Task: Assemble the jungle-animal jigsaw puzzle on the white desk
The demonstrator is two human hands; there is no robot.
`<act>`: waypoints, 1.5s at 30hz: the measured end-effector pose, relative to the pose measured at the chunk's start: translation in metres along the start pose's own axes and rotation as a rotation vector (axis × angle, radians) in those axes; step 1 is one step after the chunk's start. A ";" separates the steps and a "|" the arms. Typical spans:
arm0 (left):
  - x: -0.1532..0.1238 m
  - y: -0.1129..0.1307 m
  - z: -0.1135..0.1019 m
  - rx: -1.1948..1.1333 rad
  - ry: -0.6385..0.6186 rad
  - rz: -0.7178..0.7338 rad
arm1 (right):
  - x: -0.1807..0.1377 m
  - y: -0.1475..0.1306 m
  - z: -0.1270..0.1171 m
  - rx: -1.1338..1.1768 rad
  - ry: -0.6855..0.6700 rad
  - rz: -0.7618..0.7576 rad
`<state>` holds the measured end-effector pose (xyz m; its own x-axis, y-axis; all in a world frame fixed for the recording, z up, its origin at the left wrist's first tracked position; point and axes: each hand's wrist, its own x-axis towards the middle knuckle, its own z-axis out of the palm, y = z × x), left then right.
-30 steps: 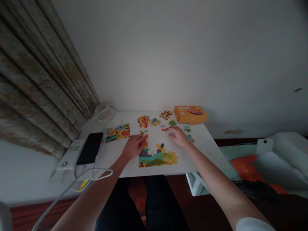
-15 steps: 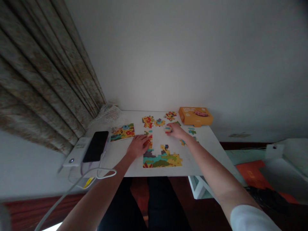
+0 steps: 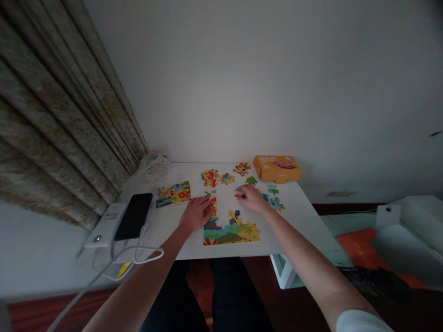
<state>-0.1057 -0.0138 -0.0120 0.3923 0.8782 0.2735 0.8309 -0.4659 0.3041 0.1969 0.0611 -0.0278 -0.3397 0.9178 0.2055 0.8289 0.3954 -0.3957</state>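
Observation:
On the white table lies a partly joined jigsaw puzzle (image 3: 231,236), with a bottom strip and a column rising on its left. My left hand (image 3: 197,213) rests flat beside that column, fingertips touching its edge. Between the fingers of my right hand (image 3: 254,199) is a puzzle piece (image 3: 238,193), coloured blue, white and red, held above the table up and right of the joined part. Fingers hide some of it. Loose pieces (image 3: 210,177) lie beyond the hands, and several blue-green pieces (image 3: 276,203) lie right of my right wrist.
A picture card (image 3: 174,193) showing animals lies left of the puzzle. The orange puzzle box (image 3: 278,168) stands at the back right. A black phone (image 3: 134,216) and a white cable (image 3: 145,249) are at the left edge, with crumpled clear plastic (image 3: 154,168) behind.
My right hand has come slightly nearer to me with the puzzle piece. My left hand stays by the column. The whole view has shifted a little.

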 end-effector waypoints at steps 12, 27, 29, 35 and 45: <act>0.002 -0.002 0.002 -0.021 0.015 -0.011 | 0.075 -0.039 0.031 0.002 0.094 0.238; 0.002 -0.006 0.004 -0.027 0.033 -0.001 | 0.059 -0.007 0.010 -0.024 0.199 0.235; 0.002 -0.006 0.004 -0.023 0.028 0.001 | 0.047 0.007 -0.004 -0.006 0.223 0.237; 0.002 -0.004 0.003 -0.021 0.028 -0.002 | -0.007 0.071 -0.052 -0.088 0.223 0.378; 0.001 -0.001 0.002 0.006 0.027 0.017 | 0.005 0.019 -0.031 -0.001 0.129 0.132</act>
<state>-0.1057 -0.0124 -0.0135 0.3957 0.8669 0.3033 0.8266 -0.4801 0.2938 0.2246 0.0725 -0.0065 -0.1684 0.9495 0.2648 0.8631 0.2718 -0.4257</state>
